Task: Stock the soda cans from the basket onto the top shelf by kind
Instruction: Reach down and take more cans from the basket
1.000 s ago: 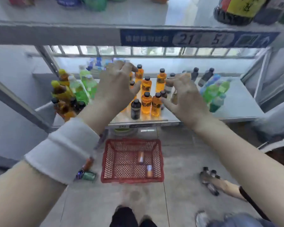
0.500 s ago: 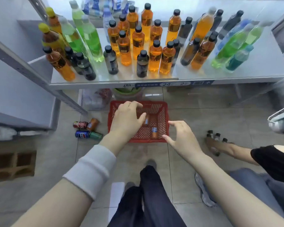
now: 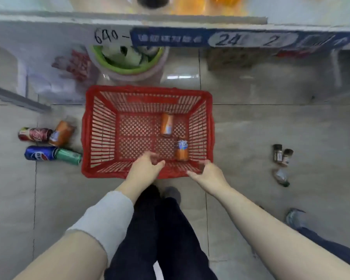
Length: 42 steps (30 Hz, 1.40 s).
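The left grip (image 3: 144, 168) hovers over the near rim of the red basket (image 3: 101, 136). Its fingers are loosely bent and apart and hold nothing. The right grip (image 3: 207, 172) is at the basket's near right corner, thumb spread toward the other hand and fingers bent down at the rim. Blur hides whether they clasp it.

Both forearms reach forward and down, the left one with a grey sleeve (image 3: 105, 217). Just beyond the grips, between them, the near orange can (image 3: 181, 150) lies on the basket's bottom. The far orange can (image 3: 167, 124) lies deeper in, close to the far wall.

On the floor (image 3: 251, 128) left of the basket lie a red cola can (image 3: 34, 134), a loose orange can (image 3: 61, 133), a blue can (image 3: 41, 152) and a green can (image 3: 68, 156). The shelf edge (image 3: 210, 39) runs across the top.
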Each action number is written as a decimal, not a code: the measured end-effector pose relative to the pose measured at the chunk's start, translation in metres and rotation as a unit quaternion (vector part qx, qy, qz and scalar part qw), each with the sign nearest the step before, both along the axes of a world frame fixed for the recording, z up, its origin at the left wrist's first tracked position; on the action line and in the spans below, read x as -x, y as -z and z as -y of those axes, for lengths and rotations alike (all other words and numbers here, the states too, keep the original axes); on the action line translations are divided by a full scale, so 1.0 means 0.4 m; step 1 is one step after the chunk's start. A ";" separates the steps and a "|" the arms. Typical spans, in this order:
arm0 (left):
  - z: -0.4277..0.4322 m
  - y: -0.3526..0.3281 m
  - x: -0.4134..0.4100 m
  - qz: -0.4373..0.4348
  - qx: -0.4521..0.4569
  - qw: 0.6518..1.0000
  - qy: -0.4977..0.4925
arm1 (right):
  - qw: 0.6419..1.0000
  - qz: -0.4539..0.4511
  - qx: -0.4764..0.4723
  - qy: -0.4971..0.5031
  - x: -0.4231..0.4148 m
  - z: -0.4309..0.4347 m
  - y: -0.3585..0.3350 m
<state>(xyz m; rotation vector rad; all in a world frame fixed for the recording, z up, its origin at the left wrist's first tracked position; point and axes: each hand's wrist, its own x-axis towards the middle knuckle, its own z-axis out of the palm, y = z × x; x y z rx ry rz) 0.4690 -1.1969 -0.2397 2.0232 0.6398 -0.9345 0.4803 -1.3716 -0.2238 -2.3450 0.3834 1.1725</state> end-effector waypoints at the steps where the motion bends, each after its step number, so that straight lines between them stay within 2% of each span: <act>1: -0.003 0.095 -0.030 -0.006 -0.002 1.000 -0.005 | 1.000 -0.004 0.007 -0.008 -0.030 -0.005 0.088; 6: 0.012 0.502 -0.189 0.033 -0.008 0.999 0.021 | 0.996 -0.037 0.055 -0.055 -0.128 -0.033 0.507; 8: 0.031 0.631 -0.248 0.049 0.009 0.999 0.017 | 0.989 -0.031 0.096 -0.104 -0.132 -0.043 0.654; 10: 0.042 0.780 -0.294 0.075 -0.014 0.997 0.004 | 0.977 -0.042 0.141 -0.156 -0.140 -0.055 0.769; 13: 0.073 0.835 -0.347 0.076 -0.060 0.995 -0.022 | 0.962 -0.020 0.187 -0.197 -0.172 -0.059 0.845; 15: 0.095 0.844 -0.362 0.064 -0.095 0.993 -0.034 | 0.974 -0.010 0.168 -0.153 -0.184 -0.052 0.870; 17: 0.108 0.863 -0.364 0.058 -0.120 0.990 -0.039 | 0.992 -0.023 0.112 -0.054 -0.183 -0.054 0.880; 19: 0.106 0.890 -0.366 0.063 -0.116 0.990 -0.052 | 0.997 -0.035 0.074 0.008 -0.177 -0.064 0.889; 23: 0.072 0.891 -0.364 0.073 -0.055 0.993 -0.079 | 0.997 -0.042 0.050 0.050 -0.180 -0.056 0.876; 27: 0.016 0.732 -0.322 0.071 0.070 0.983 -0.151 | 0.994 -0.015 -0.005 0.106 -0.175 -0.026 0.743; 31: -0.037 0.467 -0.244 0.061 0.153 0.960 -0.226 | 0.988 0.029 -0.091 0.122 -0.147 0.003 0.477; 35: -0.077 0.150 -0.162 0.039 0.274 0.906 -0.320 | 0.957 0.035 -0.190 0.218 -0.110 0.015 0.189; 40: -0.073 -0.315 -0.070 -0.004 0.428 0.840 -0.334 | 0.910 -0.003 -0.307 0.280 -0.071 0.032 -0.240; 42: -0.065 -0.492 -0.046 0.010 0.448 0.830 -0.332 | 0.895 0.002 -0.348 0.280 -0.056 0.037 -0.429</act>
